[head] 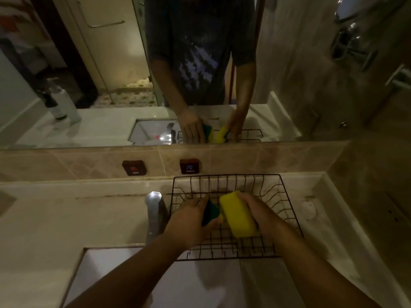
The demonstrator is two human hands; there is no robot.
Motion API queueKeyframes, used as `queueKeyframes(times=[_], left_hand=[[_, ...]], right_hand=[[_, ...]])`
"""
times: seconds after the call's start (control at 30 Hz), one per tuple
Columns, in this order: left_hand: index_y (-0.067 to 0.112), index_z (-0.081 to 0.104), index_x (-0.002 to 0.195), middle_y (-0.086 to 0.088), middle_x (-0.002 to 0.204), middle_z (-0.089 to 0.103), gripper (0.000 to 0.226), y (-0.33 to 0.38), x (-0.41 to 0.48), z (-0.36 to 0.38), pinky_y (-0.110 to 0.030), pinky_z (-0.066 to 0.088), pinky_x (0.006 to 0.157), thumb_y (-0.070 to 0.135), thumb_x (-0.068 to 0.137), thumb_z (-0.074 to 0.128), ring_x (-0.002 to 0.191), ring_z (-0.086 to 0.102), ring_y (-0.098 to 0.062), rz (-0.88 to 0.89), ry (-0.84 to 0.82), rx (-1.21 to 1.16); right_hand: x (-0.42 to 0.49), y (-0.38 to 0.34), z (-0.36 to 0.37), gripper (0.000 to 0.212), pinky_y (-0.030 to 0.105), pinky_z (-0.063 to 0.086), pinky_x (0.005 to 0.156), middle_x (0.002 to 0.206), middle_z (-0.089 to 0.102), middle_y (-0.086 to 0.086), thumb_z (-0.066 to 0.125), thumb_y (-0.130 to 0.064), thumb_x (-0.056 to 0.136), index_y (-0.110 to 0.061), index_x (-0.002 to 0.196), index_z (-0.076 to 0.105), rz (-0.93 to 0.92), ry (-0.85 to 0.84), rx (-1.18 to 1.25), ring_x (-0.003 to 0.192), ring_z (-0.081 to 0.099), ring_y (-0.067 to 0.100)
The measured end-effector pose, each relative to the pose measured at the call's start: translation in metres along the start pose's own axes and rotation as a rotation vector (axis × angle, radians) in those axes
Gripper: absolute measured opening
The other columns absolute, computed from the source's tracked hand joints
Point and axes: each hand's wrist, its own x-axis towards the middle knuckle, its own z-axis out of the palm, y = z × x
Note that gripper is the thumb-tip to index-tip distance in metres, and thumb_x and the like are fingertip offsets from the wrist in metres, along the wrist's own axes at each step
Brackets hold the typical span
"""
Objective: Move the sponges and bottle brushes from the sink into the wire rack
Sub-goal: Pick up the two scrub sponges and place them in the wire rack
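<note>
Both my hands are over the black wire rack (275, 196), which sits on the counter behind the sink. My left hand (189, 221) grips a sponge with its dark green scouring side (210, 213) facing up. In my right hand (260, 215) is a yellow sponge (238, 215), held lengthwise and tilted. The two sponges nearly touch above the rack's middle. The white sink basin (106, 274) lies below my forearms; no bottle brushes show in it.
A chrome faucet (154, 212) stands just left of the rack. Hot and cold wall controls (134, 167) are set in the tiled backsplash. A mirror above reflects the person, the rack and bottles (62, 103). A small white object (309, 210) lies right of the rack.
</note>
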Motion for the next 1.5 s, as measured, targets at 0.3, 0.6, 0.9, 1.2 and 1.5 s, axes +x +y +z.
queueKeyframes(times=[0.3, 0.6, 0.9, 1.2, 1.5], left_hand=[[0.029, 0.034, 0.142, -0.004, 0.148, 0.045, 0.071, -0.019, 0.06, 0.026, -0.054, 0.027, 0.115, 0.058, 0.084, 0.06, 0.138, 0.038, -0.027, -0.117, -0.114, 0.176], [0.029, 0.029, 0.147, 0.001, 0.155, 0.036, 0.072, -0.019, 0.081, 0.069, -0.056, 0.025, 0.112, 0.049, 0.086, 0.062, 0.141, 0.028, -0.026, -0.11, -0.091, 0.224], [0.026, 0.026, 0.153, 0.004, 0.159, 0.031, 0.07, -0.023, 0.097, 0.092, -0.046, 0.035, 0.112, 0.03, 0.092, 0.061, 0.145, 0.02, -0.027, -0.16, -0.106, 0.092], [0.023, 0.029, 0.153, -0.001, 0.159, 0.031, 0.073, -0.033, 0.098, 0.096, -0.048, 0.026, 0.12, 0.024, 0.089, 0.065, 0.147, 0.02, -0.025, -0.091, -0.075, 0.012], [0.028, 0.021, 0.156, 0.005, 0.165, 0.019, 0.073, -0.041, 0.095, 0.095, -0.041, 0.0, 0.121, 0.036, 0.093, 0.059, 0.152, 0.008, -0.018, -0.076, -0.114, 0.058]], right_hand=[[0.062, 0.011, -0.023, 0.046, 0.04, 0.056, 0.073, 0.096, 0.064, -0.001, 0.066, -0.062, 0.072, -0.029, 0.104, 0.061, -0.444, 0.053, -0.771, 0.083, 0.064, 0.015], [0.106, 0.027, -0.026, 0.063, 0.041, 0.042, 0.099, 0.13, 0.05, 0.003, 0.069, -0.04, 0.076, -0.021, 0.131, 0.045, -0.646, 0.165, -1.31, 0.119, 0.048, 0.027], [0.111, 0.038, -0.024, 0.054, 0.05, 0.04, 0.101, 0.127, 0.06, 0.008, 0.072, -0.031, 0.075, -0.014, 0.124, 0.058, -0.806, 0.25, -1.399, 0.123, 0.051, 0.033], [0.116, 0.04, -0.025, 0.059, 0.048, 0.033, 0.109, 0.14, 0.048, 0.005, 0.067, -0.035, 0.083, -0.016, 0.135, 0.048, -0.777, 0.188, -1.393, 0.132, 0.039, 0.029], [0.112, 0.036, -0.025, 0.059, 0.047, 0.036, 0.107, 0.141, 0.048, 0.008, 0.065, -0.035, 0.085, -0.012, 0.137, 0.048, -0.812, 0.155, -1.399, 0.131, 0.041, 0.03]])
